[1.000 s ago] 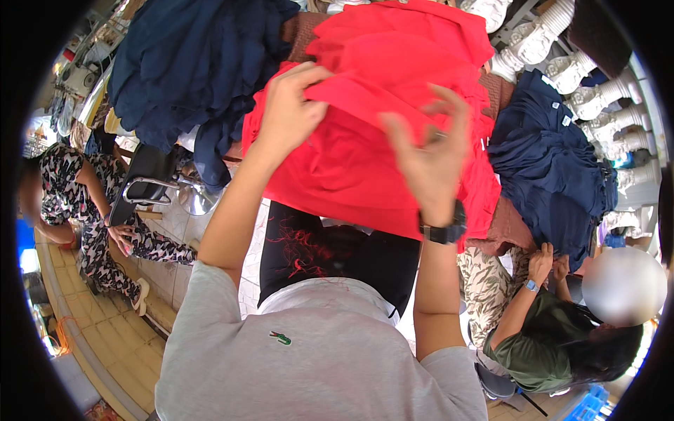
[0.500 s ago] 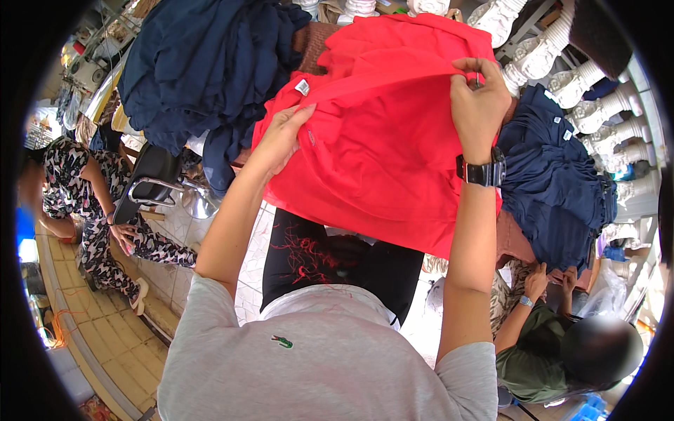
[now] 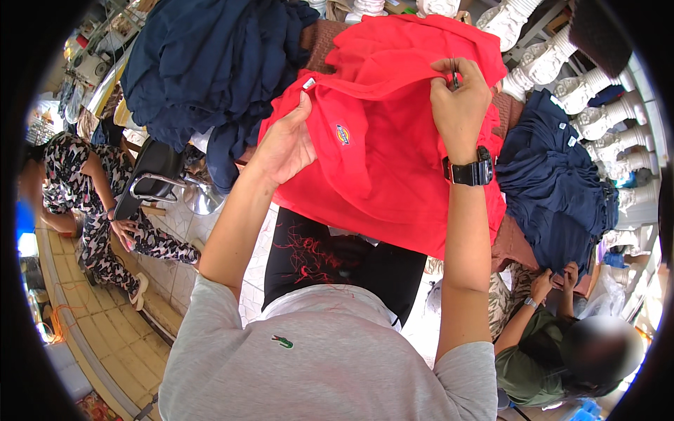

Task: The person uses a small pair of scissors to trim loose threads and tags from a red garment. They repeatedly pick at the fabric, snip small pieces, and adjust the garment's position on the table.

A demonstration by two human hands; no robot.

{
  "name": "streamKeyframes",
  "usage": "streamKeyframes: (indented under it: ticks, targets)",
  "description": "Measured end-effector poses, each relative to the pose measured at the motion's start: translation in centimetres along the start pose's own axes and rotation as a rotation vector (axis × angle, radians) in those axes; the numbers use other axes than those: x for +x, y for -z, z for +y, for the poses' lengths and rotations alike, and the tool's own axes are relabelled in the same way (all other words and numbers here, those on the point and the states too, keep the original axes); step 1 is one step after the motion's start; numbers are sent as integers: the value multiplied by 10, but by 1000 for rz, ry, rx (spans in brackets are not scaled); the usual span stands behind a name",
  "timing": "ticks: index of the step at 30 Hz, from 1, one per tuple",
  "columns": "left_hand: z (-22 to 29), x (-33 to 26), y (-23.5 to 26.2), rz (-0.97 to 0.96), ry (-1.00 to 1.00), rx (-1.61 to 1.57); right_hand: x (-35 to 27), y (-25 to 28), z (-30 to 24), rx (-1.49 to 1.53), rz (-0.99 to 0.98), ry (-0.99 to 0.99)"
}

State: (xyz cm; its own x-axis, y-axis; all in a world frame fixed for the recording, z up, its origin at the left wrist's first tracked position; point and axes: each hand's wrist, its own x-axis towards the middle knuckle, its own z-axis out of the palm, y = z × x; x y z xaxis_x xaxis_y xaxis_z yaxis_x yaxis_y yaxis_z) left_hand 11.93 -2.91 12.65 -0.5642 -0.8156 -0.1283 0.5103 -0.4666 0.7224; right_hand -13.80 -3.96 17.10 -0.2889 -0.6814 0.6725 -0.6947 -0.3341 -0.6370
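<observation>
A red shirt (image 3: 407, 133) lies spread over my lap and the table edge, with a white tag and a small coloured patch on it. My left hand (image 3: 286, 144) holds its left edge near the tag, thumb on top and fingers partly hidden by the cloth. On the other side my right hand (image 3: 460, 105) pinches the raised hem. A small dark metal tool (image 3: 455, 73), perhaps thread snips, shows among the right fingers. More red cloth (image 3: 421, 38) is heaped just beyond. Red thread scraps (image 3: 309, 256) cling to my black trousers.
Dark blue garments are piled at the far left (image 3: 210, 70) and on the right (image 3: 554, 175). White carved balusters (image 3: 540, 59) line the right side. A co-worker (image 3: 540, 344) handles blue cloth at lower right. Another person (image 3: 98, 203) sits at left beside a black chair (image 3: 151, 172).
The coloured patch has turned into full view as the cloth shifted. My right hand has moved slightly left, and the metal tool shows more. My left hand has rolled, showing its palm.
</observation>
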Motion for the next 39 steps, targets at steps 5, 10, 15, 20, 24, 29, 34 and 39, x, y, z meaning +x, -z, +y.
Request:
streamKeyframes:
  ticks: [5,10,15,20,24,29,34,39]
  targets:
    - [-1,1,1,-45,21,-21,-2,9,5,-35,-12,-45]
    - [-9,-17,-10,120,-369,941,-25,25,41,-197,25,53]
    - [-1,-51,19,292,-833,1290,-86,71,94,-430,-134,-104]
    - [-2,-80,28,481,-506,1417,-104,129,28,121,94,-136]
    - [-31,-105,58,389,-543,1330,-147,172,-7,53,116,-48]
    - [-58,-114,80,363,-383,849,-203,173,22,65,-187,-445]
    - [-63,-118,91,259,-416,988,-222,170,41,-296,-198,-268]
    - [-65,-120,100,249,-447,878,-217,191,28,-161,-480,-565]
